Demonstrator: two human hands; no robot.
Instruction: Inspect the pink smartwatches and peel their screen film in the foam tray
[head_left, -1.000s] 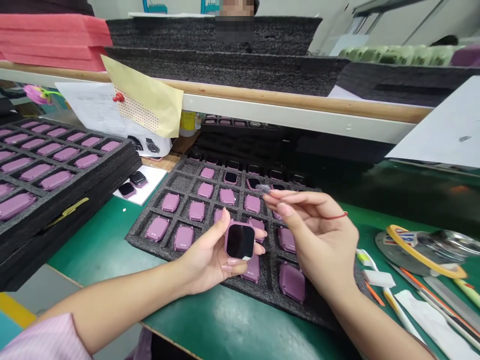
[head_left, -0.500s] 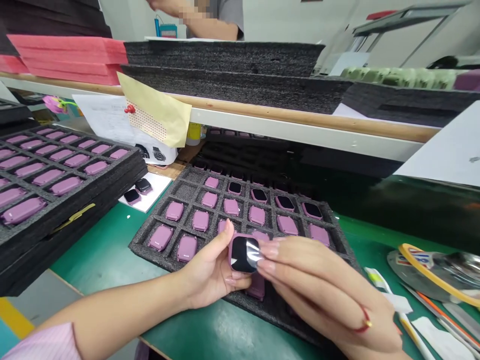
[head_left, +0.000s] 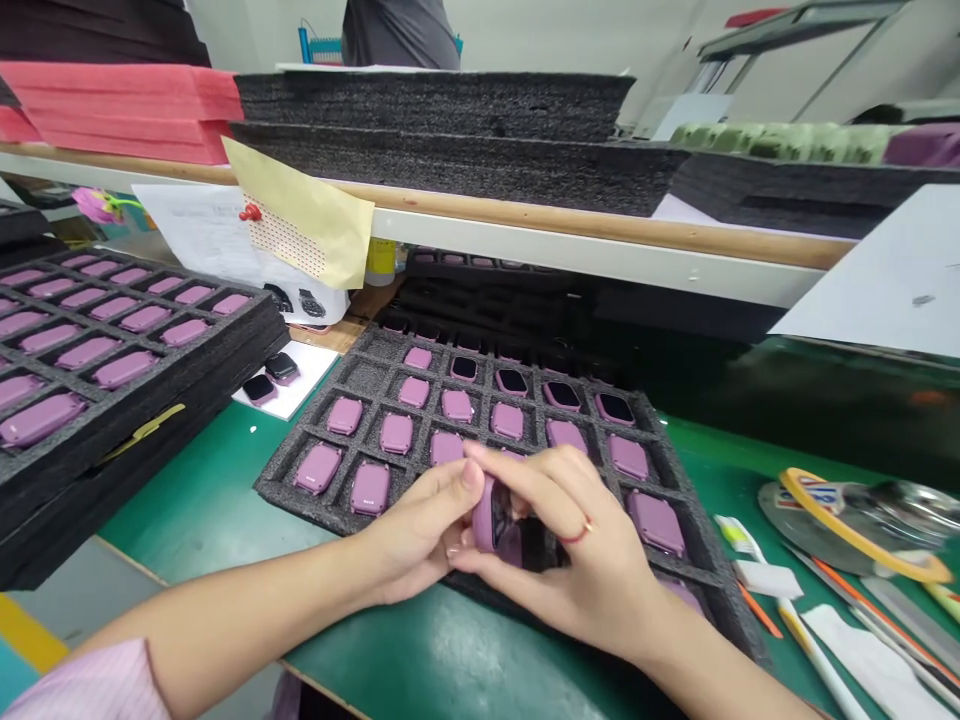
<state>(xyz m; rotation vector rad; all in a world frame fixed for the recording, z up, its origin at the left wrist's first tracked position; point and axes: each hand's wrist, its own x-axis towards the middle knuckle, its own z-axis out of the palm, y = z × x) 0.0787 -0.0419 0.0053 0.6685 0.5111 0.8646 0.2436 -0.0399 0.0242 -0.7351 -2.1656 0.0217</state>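
A pink smartwatch body (head_left: 491, 515) with a black screen is held between both my hands just above the black foam tray (head_left: 300, 495). My left hand (head_left: 420, 530) grips its left edge with thumb and fingers. My right hand (head_left: 577, 560) covers the watch from the right, fingers curled over its screen; a red thread circles one finger. The tray's cells hold several pink watch bodies (head_left: 395, 433) face down, and a few at the back row lie screen up (head_left: 512, 381).
A stack of foam trays with more pink watches (head_left: 120, 370) stands at left. Two watches lie on white paper (head_left: 270, 378). Tape roll (head_left: 855, 525), tools and a metal dish sit at right. A shelf with foam sheets (head_left: 450, 140) runs overhead; a person stands behind it.
My right hand came down from holding a clear film in the air onto the watch's screen. Both hands have lowered the watch toward the tray and turned it on edge.
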